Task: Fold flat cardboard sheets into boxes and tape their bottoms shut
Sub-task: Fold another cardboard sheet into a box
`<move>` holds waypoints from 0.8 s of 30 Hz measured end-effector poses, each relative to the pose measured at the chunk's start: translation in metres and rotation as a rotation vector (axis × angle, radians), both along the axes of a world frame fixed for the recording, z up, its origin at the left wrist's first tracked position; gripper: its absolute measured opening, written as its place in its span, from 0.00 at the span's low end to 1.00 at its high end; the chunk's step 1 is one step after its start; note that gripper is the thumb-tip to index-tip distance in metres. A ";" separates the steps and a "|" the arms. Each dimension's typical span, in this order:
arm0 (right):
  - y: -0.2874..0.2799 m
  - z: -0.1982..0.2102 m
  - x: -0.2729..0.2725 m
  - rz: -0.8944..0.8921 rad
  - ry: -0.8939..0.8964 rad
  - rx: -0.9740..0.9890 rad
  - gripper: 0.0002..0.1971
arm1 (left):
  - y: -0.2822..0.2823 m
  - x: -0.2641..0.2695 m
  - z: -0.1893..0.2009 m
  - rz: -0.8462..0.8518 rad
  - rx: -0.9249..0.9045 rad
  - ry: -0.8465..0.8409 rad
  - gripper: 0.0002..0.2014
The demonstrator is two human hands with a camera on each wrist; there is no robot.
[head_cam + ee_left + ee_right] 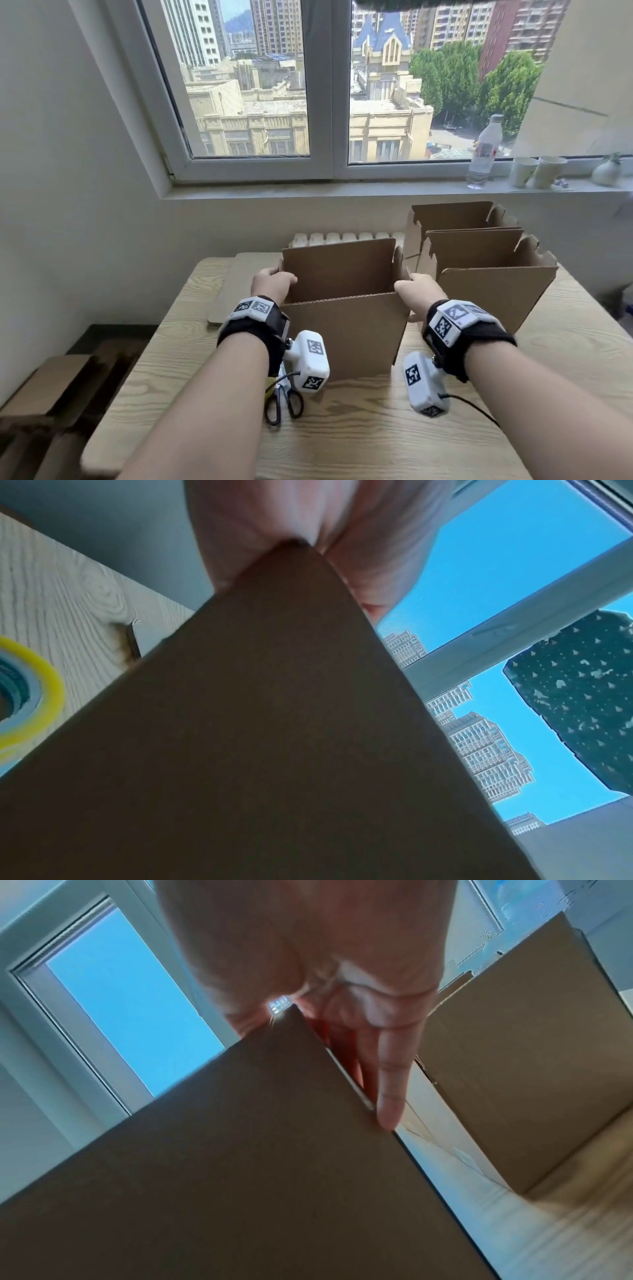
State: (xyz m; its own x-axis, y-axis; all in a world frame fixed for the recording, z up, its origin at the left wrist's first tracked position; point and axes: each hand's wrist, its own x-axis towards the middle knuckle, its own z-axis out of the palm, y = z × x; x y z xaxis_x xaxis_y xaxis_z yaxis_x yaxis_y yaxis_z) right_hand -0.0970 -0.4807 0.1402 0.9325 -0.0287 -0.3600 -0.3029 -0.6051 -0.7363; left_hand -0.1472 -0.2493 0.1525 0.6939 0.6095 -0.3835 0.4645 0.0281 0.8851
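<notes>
An opened brown cardboard box stands upright on the wooden table, its top flaps raised. My left hand grips the box's upper left corner, and in the left wrist view the palm straddles that cardboard edge. My right hand grips the upper right corner. In the right wrist view its thumb lies on one side of the box and the fingers run down the other. A yellow-rimmed tape roll lies on the table to the left of the box.
Two folded boxes stand close on the right, one behind the other. Flat cardboard sheets lie behind the left hand. Scissors lie near the front. A water bottle and paper cups stand on the windowsill.
</notes>
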 end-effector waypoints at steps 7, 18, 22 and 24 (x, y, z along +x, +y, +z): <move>-0.002 0.007 0.005 0.044 0.049 -0.061 0.17 | 0.013 0.016 -0.010 0.064 -0.236 -0.150 0.11; -0.009 -0.017 0.008 -0.013 0.050 0.170 0.56 | 0.008 0.001 -0.016 0.351 -0.130 -0.121 0.19; -0.013 -0.017 0.007 0.001 0.070 0.219 0.65 | 0.008 0.004 -0.015 0.304 -0.085 -0.065 0.20; -0.014 -0.014 0.004 0.010 0.077 0.228 0.67 | 0.014 0.004 -0.018 0.277 -0.144 -0.112 0.21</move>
State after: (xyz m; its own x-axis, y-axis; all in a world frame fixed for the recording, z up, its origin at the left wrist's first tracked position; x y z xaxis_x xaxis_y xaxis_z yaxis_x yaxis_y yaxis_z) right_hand -0.0934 -0.4951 0.1258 0.9017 0.0703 -0.4267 -0.3587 -0.4294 -0.8288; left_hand -0.1431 -0.2353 0.1348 0.5520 0.7261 -0.4099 0.3213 0.2684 0.9081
